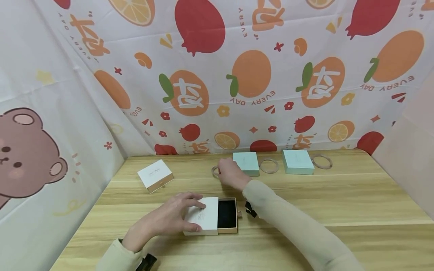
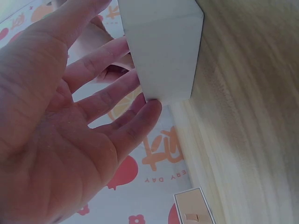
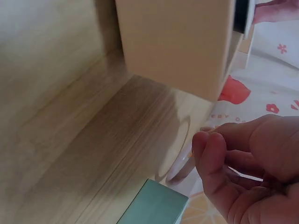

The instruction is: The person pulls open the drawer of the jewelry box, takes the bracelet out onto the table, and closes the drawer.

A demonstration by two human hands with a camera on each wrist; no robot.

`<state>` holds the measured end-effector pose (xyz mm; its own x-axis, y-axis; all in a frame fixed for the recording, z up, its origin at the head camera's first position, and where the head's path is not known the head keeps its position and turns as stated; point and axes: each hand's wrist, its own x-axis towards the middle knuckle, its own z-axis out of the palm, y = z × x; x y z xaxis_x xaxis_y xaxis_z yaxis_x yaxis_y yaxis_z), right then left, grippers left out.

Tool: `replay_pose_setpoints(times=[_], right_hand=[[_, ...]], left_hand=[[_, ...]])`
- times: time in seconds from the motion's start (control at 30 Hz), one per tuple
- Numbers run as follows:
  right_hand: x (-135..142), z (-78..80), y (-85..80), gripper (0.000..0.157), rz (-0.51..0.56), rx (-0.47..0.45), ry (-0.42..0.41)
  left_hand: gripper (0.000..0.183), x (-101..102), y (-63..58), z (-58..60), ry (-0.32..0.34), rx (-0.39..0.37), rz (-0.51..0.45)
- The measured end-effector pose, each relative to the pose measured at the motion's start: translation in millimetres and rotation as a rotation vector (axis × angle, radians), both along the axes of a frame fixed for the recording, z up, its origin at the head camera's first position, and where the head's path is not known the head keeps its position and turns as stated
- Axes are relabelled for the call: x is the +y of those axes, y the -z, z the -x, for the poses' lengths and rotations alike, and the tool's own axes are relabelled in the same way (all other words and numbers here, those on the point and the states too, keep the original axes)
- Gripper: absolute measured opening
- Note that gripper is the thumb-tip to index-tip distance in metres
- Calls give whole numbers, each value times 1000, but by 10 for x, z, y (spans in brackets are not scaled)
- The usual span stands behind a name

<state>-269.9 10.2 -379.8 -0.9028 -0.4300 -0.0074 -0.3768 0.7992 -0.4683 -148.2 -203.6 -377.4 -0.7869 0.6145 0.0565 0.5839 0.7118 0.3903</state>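
A white sliding gift box (image 1: pixel 201 214) lies near the middle of the table, its drawer (image 1: pixel 236 210) pulled partway out to the right, showing a black lining (image 1: pixel 226 213). My left hand (image 1: pixel 173 214) holds the white sleeve, thumb toward the near side and fingers over the far part; the left wrist view shows the fingertips (image 2: pixel 153 106) against the sleeve (image 2: pixel 163 56). Farther back, my right hand (image 1: pixel 232 173) pinches a thin ring-shaped bangle (image 1: pixel 214 172) between thumb and fingers. In the right wrist view the bangle (image 3: pixel 181 171) stands tilted over the wood.
Beside the right hand is a mint-green box (image 1: pixel 245 162), then a bangle (image 1: pixel 269 166), a second mint box (image 1: pixel 298 162) and another bangle (image 1: pixel 322 162). A closed white box (image 1: pixel 155 175) sits at the back left. Fruit-printed cloth (image 1: pixel 217 113) hangs behind the table.
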Motion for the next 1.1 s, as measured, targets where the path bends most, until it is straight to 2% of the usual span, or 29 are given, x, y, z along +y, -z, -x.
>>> replay_pose_setpoints(times=[0.23, 0.5, 0.7, 0.8, 0.93, 1.1], right_hand=[[-47, 39, 30, 9, -45, 62, -7], [-81, 69, 108, 18, -95, 79, 3], [-78, 84, 148, 19, -132, 141, 4], [-78, 84, 157, 27, -150, 152, 1], [-84, 83, 165, 38, -141, 136, 8], [-92, 93, 173, 40, -129, 145, 9]], left_hand=[[50, 3, -3, -5, 0, 6, 5], [51, 5, -4, -14, -9, -16, -5], [50, 4, 0, -10, -10, -20, -2], [50, 4, 1, -9, -13, -21, -4], [50, 5, 0, -8, -18, -24, -8], [50, 1, 10, 0, -18, -22, -5]])
